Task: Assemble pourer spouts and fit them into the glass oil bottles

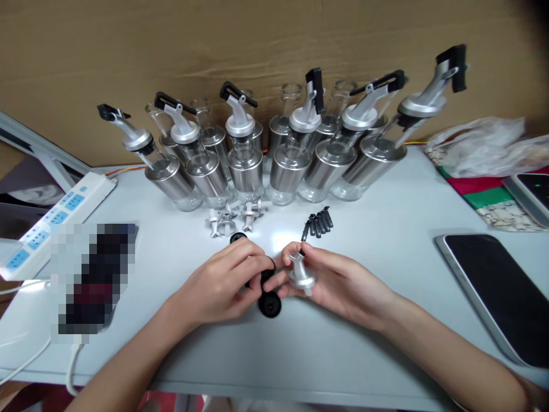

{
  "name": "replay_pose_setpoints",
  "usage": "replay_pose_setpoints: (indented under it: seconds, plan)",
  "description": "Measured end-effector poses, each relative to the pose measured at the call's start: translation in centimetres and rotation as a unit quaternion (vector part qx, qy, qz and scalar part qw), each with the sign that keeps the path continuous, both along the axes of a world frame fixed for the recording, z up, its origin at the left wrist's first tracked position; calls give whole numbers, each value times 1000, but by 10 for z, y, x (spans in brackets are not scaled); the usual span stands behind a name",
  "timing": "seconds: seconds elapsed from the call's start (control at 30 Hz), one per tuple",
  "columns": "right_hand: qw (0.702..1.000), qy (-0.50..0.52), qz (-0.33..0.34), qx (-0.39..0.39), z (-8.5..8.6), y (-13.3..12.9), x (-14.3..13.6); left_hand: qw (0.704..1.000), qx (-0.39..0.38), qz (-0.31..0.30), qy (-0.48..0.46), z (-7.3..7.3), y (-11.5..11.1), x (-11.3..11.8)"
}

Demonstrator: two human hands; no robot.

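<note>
The spout (pixel 302 277) you hold has a smooth, satin silver finish, like the loose silver pieces (pixel 226 223), while the black discs (pixel 270 304) and small black levers (pixel 318 224) look like smooth plastic with a faint sheen. Ahead of you, the bottles (pixel 282 195) are clear, glossy glass with brushed-looking metal sleeves (pixel 246 171), before a wall of matt brown cardboard (pixel 274 34). Your pale tabletop (pixel 343 355) is smooth and mildly glossy, the power strip (pixel 92 191) smooth white plastic, the bag (pixel 484 143) thin, crinkled, translucent plastic, and the phone screen (pixel 497 292) on your right glossy and dark.
</note>
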State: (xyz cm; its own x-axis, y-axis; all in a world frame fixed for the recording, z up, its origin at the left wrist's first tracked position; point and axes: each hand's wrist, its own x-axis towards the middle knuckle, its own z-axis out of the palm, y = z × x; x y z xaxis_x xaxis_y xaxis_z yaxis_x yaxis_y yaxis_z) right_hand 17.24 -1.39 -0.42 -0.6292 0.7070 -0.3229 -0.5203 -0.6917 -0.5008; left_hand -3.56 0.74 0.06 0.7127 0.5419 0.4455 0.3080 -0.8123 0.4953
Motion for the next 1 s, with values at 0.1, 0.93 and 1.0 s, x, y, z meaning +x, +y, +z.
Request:
replay_pose_setpoints:
  seconds: [0.1, 0.93, 1.0]
  plan:
    - [999, -3, -19, 35, 2, -1, 1, 999, 27, 23, -19, 0, 2, -1]
    - [979, -116, -92, 143, 13, 1, 5, 969, 190, 93, 124, 2, 9, -1]
    - [978, -120, -94, 143, 13, 1, 5, 969, 193, 92, 122, 3, 8, -1]
